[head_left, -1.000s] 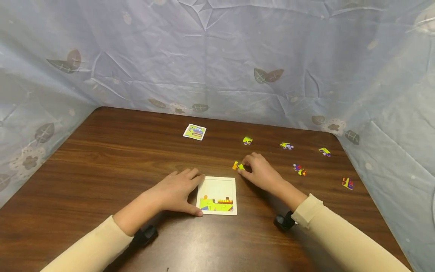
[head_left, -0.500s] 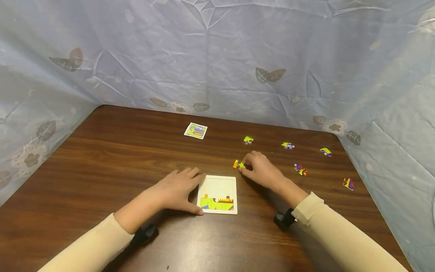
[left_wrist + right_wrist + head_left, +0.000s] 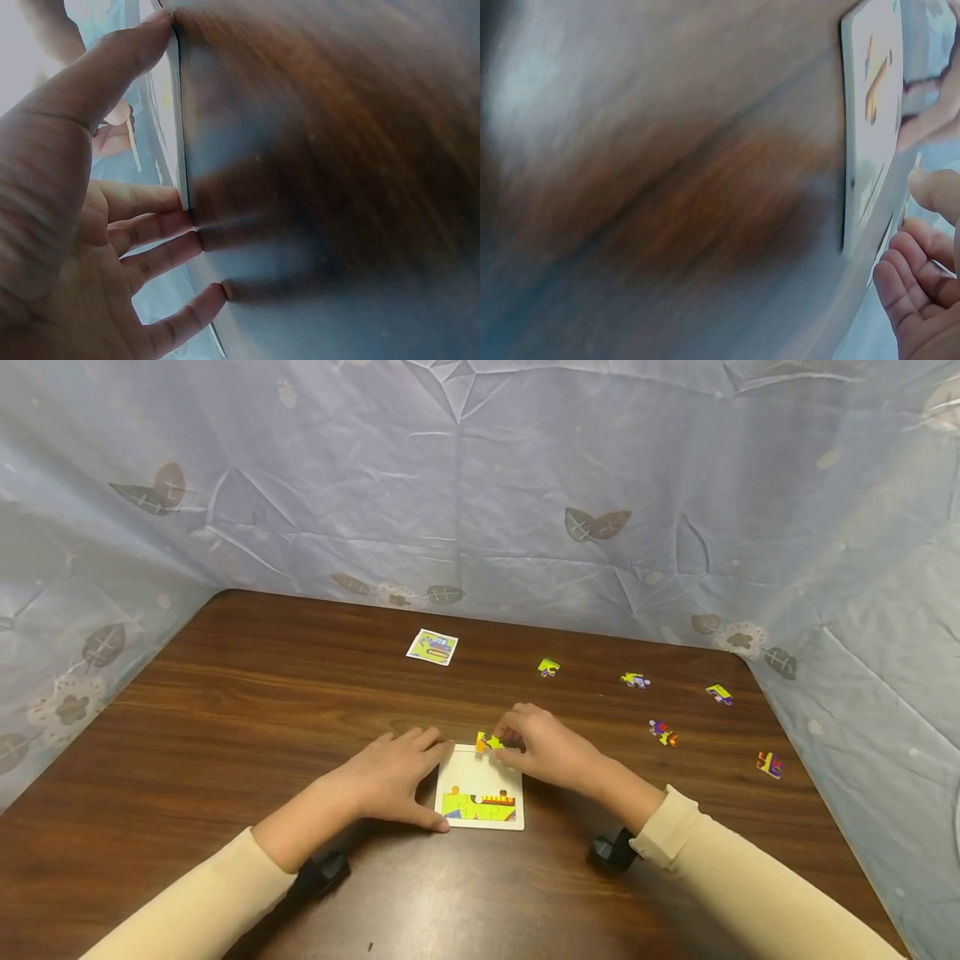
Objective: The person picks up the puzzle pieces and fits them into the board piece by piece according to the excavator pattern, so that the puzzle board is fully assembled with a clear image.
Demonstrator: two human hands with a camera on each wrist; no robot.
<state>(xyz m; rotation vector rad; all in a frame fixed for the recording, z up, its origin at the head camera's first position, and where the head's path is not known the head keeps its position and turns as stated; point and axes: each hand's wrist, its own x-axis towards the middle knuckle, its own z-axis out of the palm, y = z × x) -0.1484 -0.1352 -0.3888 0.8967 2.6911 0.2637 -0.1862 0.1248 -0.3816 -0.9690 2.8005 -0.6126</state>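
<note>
In the head view my right hand point(image 3: 543, 747) pinches a yellow-green and orange puzzle piece point(image 3: 482, 743) between thumb and fingers, above the far edge of a white square puzzle board point(image 3: 517, 785). Several joined pieces point(image 3: 480, 807) fill the board's near part; its far part is bare. My left hand point(image 3: 393, 777) lies at the board's left side, fingers spread, thumb at the near corner and index finger at the far one. In the left wrist view these fingertips touch the board's edge point(image 3: 178, 127). The right wrist view shows the board's side point(image 3: 851, 150) and the right hand point(image 3: 926, 277).
Loose puzzle pieces lie to the right: a green one point(image 3: 549, 667), a yellow and lilac one point(image 3: 636, 681) and several more near the right edge. A small picture card point(image 3: 432, 647) lies at the back of the brown table point(image 3: 262, 693). Patterned cloth point(image 3: 375, 485) surrounds it.
My right hand has lifted the puzzle piece from the table right of the board and carried it left, over the board's far edge. My left hand stays in place.
</note>
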